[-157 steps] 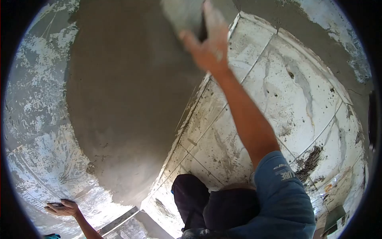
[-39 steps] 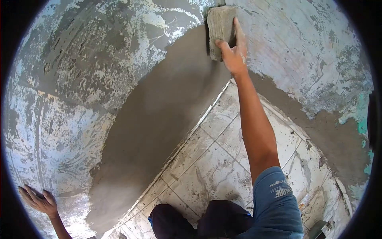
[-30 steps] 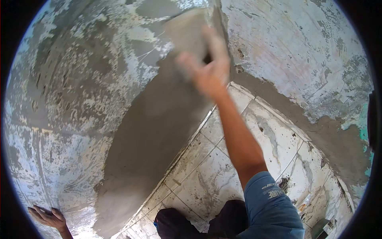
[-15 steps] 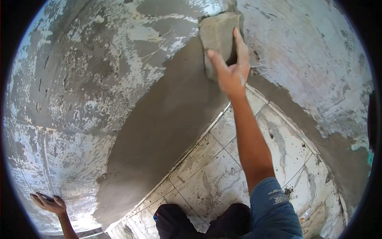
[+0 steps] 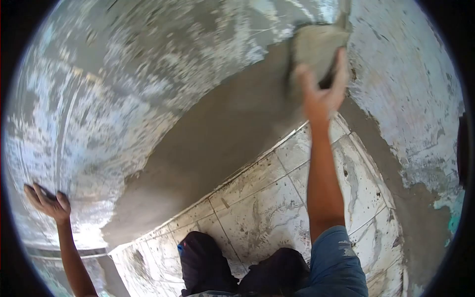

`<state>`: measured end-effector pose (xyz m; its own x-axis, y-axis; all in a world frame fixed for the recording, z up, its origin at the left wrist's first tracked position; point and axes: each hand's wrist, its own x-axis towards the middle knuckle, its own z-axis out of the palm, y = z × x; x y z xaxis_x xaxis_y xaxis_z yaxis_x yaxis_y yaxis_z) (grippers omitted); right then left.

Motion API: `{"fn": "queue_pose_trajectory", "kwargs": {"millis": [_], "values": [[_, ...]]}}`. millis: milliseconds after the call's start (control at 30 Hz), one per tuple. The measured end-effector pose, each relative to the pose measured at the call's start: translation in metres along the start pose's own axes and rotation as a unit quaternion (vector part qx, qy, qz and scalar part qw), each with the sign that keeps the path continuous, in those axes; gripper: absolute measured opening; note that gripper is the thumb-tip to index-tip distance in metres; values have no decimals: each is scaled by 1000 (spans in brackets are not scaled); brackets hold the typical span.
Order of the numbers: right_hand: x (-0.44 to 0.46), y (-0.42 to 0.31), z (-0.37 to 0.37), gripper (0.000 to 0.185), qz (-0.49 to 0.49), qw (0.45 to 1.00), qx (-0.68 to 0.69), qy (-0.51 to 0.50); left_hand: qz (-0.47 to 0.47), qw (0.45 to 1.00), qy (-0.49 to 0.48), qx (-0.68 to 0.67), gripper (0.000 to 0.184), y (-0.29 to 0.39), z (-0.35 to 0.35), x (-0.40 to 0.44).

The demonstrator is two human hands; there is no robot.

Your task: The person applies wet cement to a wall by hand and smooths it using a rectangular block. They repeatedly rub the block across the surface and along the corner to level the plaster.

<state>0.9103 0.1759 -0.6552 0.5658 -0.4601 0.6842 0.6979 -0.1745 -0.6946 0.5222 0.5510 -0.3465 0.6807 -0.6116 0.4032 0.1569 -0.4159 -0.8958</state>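
Note:
My right hand (image 5: 324, 96) grips a flat, mortar-coloured sponge (image 5: 316, 44) by its edges, thumb on one side and fingers on the other. The sponge lies against the wall (image 5: 99, 99) right by the inner corner and is blurred by motion. Below and left of it stretches a smooth band of wet grey mortar (image 5: 213, 123) along the wall's foot. Far to the left, my left hand (image 5: 49, 203) rests on the wall with its fingers stretched out and thumb apart, holding nothing.
White marbled floor tiles (image 5: 257, 208), spotted with dirt and mortar, meet the walls at the corner. Another mortar band (image 5: 381, 143) runs low along the right wall (image 5: 396, 74). My dark-clad legs (image 5: 208, 262) are at the bottom.
The whole view has swung, so the corner and my right hand with the sponge appear farther right. My left hand appears higher in the picture, still against the wall. The sponge stays by the corner.

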Motion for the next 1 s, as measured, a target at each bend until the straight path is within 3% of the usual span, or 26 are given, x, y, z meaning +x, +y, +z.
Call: {"fn": "queue_pose_trajectory", "kwargs": {"millis": [67,100,167,300,367,400,433,500,533,600,633,667,700,733,767,833,900,933,1000], "values": [[21,14,-2,80,88,995,-16,-39,-5,1000,-5,29,62,1,-2,2],[17,6,4,80,83,995,-14,-47,-4,999,-6,34,61,0,-2,1],[0,-13,19,83,133,988,72,-10,-9,999,-10,44,61,-3,0,-4],[-95,-87,48,66,-33,999,33,-7,-21,998,-24,59,61,-16,3,-32],[-184,-144,41,56,-71,957,57,-277,-37,998,-24,48,61,-21,7,-47],[-218,-185,40,49,-116,951,96,-271,-58,995,-43,66,63,-30,8,-64],[-247,-211,37,43,-135,928,119,-327,-80,991,-59,85,64,-35,9,-75],[-240,-219,21,44,-145,926,166,-306,-52,997,-19,59,60,-22,7,-48],[-230,-221,13,45,-151,918,222,-293,-60,997,-43,27,58,-18,2,-48],[-127,-190,7,56,35,928,251,-273,-125,984,-106,-68,58,-4,-14,-67],[-151,-101,0,82,18,987,26,-156,-159,978,-100,-94,60,20,-34,-65],[-83,-115,-8,81,108,983,-11,-150,-159,979,-65,-114,63,42,-49,-73],[-40,-77,-12,83,42,990,-4,-132,-174,965,-114,-159,67,66,-70,-97],[-13,-70,-13,81,139,983,51,-111,-213,922,-115,-304,73,100,-86,-126],[10,-47,-13,83,122,984,75,-106,-239,854,-165,-431,79,134,-104,-140],[27,-21,-9,85,100,986,89,-104,-322,694,-176,-620,78,198,-133,-147],[25,-23,-3,86,180,965,120,-146,-351,588,-220,-695,74,235,-153,-148],[16,-23,4,88,170,966,124,-148,-343,565,-279,-696,74,243,-163,-148],[-17,-57,17,89,177,966,132,-130,-341,492,-303,-741,72,258,-172,-156]]}}
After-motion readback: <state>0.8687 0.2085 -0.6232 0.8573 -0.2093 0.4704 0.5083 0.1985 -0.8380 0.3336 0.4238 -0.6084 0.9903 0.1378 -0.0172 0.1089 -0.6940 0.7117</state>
